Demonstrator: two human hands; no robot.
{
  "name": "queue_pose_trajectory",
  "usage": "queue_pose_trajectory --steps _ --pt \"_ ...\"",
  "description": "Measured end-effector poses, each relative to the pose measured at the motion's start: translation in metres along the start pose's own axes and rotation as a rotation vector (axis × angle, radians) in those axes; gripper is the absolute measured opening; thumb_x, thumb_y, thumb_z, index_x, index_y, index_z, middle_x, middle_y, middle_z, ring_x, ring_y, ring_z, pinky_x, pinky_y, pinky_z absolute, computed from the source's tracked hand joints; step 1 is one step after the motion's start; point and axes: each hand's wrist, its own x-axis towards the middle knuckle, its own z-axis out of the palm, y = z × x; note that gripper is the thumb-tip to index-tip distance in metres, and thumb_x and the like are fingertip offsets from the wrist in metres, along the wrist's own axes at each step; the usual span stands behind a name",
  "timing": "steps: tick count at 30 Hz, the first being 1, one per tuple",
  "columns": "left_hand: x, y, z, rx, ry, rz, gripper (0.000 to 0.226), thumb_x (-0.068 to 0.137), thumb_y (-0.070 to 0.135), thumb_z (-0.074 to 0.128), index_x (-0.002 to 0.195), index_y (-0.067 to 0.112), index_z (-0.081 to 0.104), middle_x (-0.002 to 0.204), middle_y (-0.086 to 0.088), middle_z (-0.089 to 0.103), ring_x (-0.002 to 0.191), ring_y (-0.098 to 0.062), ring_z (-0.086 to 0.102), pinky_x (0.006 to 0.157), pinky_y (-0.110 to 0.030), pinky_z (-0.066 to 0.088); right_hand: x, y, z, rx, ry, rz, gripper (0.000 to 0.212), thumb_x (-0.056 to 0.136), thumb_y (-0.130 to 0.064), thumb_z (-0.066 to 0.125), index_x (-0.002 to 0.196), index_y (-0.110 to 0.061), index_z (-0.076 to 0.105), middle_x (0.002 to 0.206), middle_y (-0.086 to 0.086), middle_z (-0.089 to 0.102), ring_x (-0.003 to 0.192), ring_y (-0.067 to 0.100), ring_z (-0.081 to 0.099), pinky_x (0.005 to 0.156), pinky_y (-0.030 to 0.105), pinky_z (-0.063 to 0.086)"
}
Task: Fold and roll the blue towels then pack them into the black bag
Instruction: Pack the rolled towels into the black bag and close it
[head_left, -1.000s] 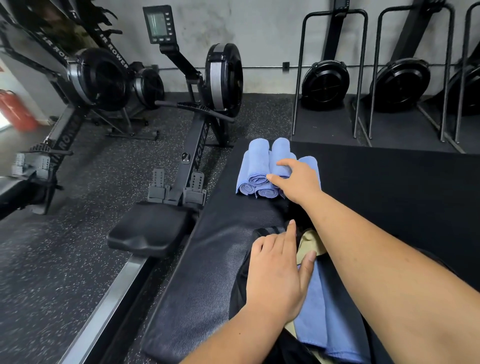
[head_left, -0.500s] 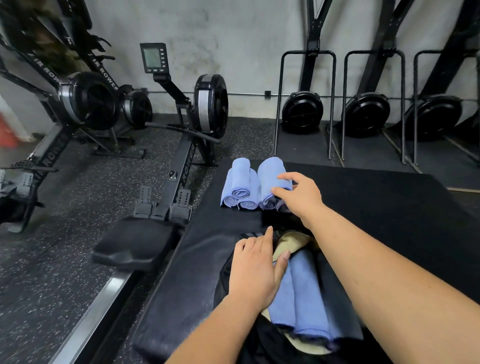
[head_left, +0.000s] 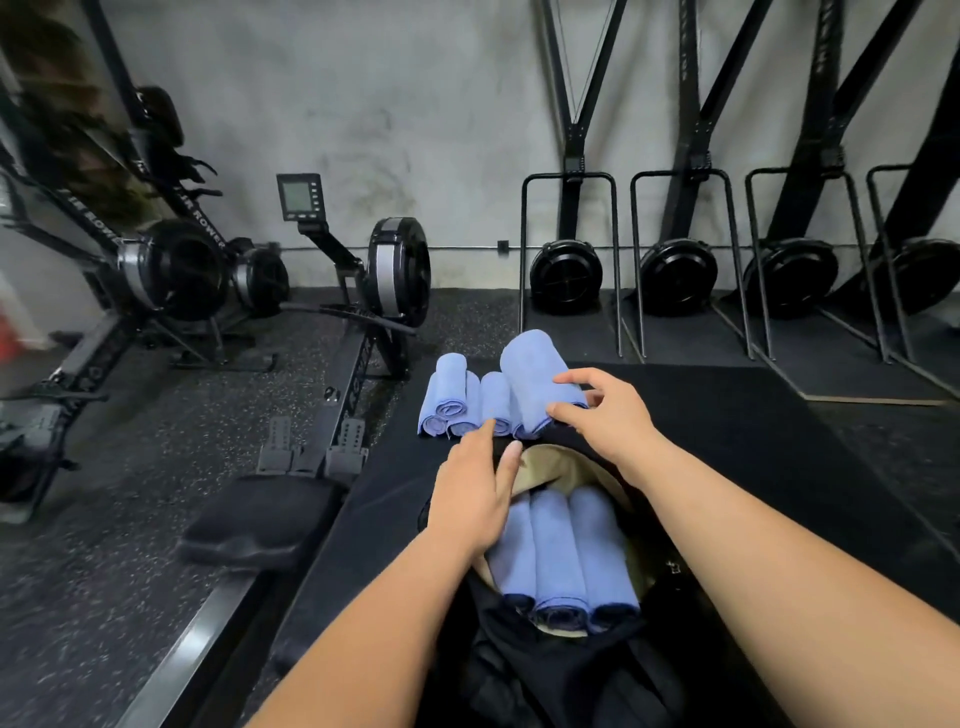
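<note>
Now | your right hand (head_left: 608, 421) grasps a rolled towel (head_left: 535, 374) just beyond the black bag (head_left: 519, 670) | left hand (head_left: 475, 493) (flat, holding nothing) rests at its opening

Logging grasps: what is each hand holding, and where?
Right hand pinches a rolled blue towel by its near end; left hand rests flat on the black bag, holding nothing.
</note>
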Motion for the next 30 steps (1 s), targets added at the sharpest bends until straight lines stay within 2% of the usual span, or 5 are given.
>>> queue_pose_trajectory --steps 7,10,19,24,30 --pt "-0.003 0.049 -0.026 -0.267 0.006 -0.037 0.056 0.108 0.050 0.035 0.150 0.017 0.053 0.145 0.003 0.058 0.133 -0.015 0.052 0.112 -0.037 0.040 -0.057 -0.011 -0.023 0.054 -0.042 -0.026 0.035 0.078 -0.024 0.087 0.104 -0.044 0.074 0.091 -0.002 0.076 0.077 0.007 0.069 0.079 0.028 0.057" --pt "-0.010 0.066 -0.030 -0.350 -0.057 -0.078 0.031 0.112 0.035 0.041 0.136 0.027 0.058 0.122 0.012 0.057 0.111 -0.008 0.051 0.096 -0.026 0.036 -0.083 -0.009 -0.028 0.062 -0.076 -0.037 0.037 0.079 -0.016 0.088 0.106 -0.039 0.076 0.090 0.000 0.077 0.076 0.007 0.069 0.078 0.024 0.054" --pt "-0.031 0.077 0.000 -0.711 -0.153 -0.318 0.095 0.075 0.049 0.077 0.159 0.023 0.040 0.114 0.009 0.074 0.115 -0.012 0.069 0.109 -0.046 0.052 -0.135 0.015 -0.048 0.065 -0.148 0.012 0.037 0.077 -0.007 0.086 0.100 -0.032 0.075 0.092 0.002 0.076 0.078 0.012 0.067 0.084 0.037 0.056" --pt "-0.041 0.081 0.008 -0.785 -0.248 -0.368 0.098 0.084 0.029 0.084 0.163 0.030 0.028 0.101 0.006 0.078 0.100 -0.007 0.073 0.091 -0.027 0.056 -0.141 0.026 -0.064 0.043 -0.307 0.069 0.022 0.085 -0.014 0.081 0.099 -0.025 0.068 0.081 -0.001 0.069 0.074 0.010 0.063 0.078 0.036 0.054" --pt "-0.053 0.100 0.011 -0.784 -0.316 -0.382 0.085 0.091 0.016 0.076 0.163 0.027 0.031 0.088 0.014 0.070 0.077 0.003 0.065 0.062 -0.011 0.052 -0.137 0.037 -0.069 -0.016 -0.167 0.188 0.031 0.100 -0.042 0.067 0.103 -0.015 0.053 0.075 -0.003 0.066 0.078 0.014 0.067 0.075 0.038 0.059"
